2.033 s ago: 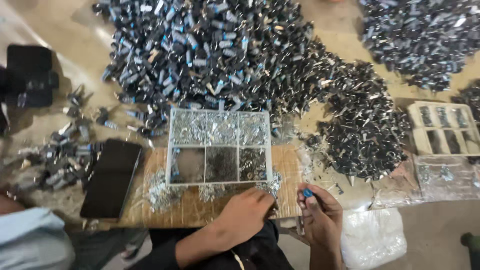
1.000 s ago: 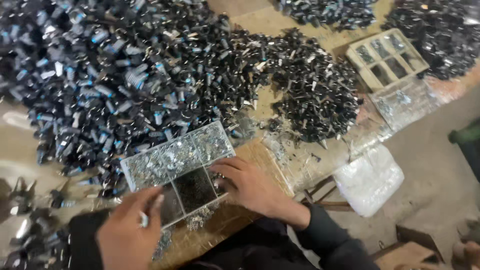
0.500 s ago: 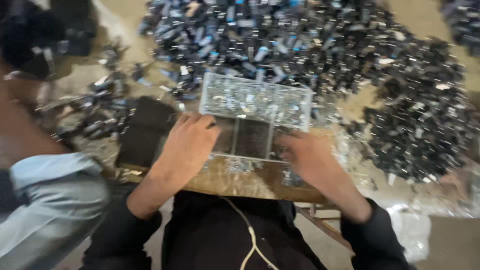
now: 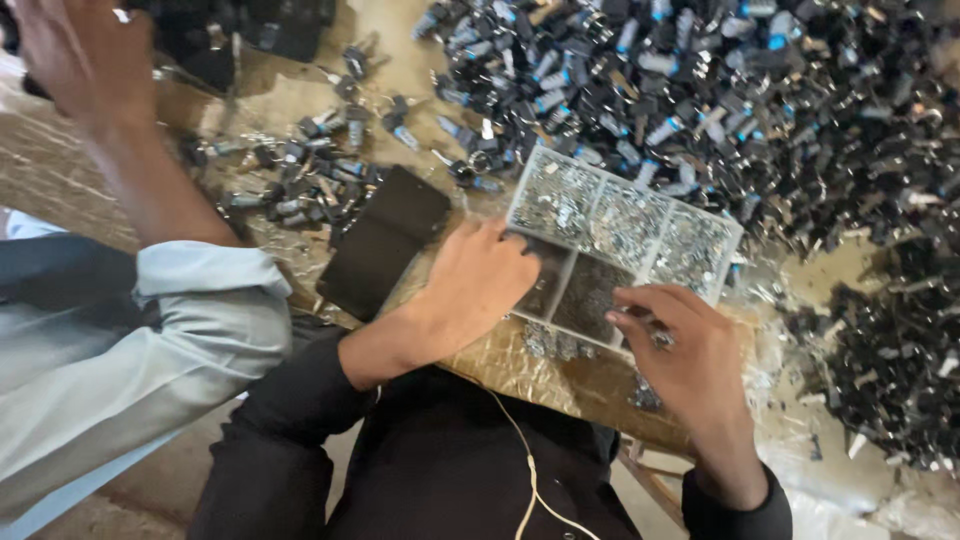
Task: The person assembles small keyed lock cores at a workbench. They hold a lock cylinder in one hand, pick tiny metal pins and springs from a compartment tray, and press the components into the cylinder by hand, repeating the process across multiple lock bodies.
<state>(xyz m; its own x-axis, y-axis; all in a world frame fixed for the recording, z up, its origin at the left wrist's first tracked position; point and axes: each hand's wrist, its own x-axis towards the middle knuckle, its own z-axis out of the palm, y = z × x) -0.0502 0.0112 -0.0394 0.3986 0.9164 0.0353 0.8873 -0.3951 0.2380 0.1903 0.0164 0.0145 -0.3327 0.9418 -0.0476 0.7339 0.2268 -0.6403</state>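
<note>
Clear plastic tray (image 4: 722, 232) holds shiny metal bits; board (image 4: 560, 375) wears crinkly glossy film.

Tabletop (image 4: 290, 100): tan, worn surface, spread wide across the view.
Board (image 4: 560, 375): wooden, wrapped in glossy film, at the tabletop's near edge.
Floor (image 4: 120, 505): grey-brown, dull, lower left corner.
Light: soft, even, shadows faint.

A co-worker's raised arm (image 4: 130, 170) and a flat black case (image 4: 385, 240) lie left.
</note>
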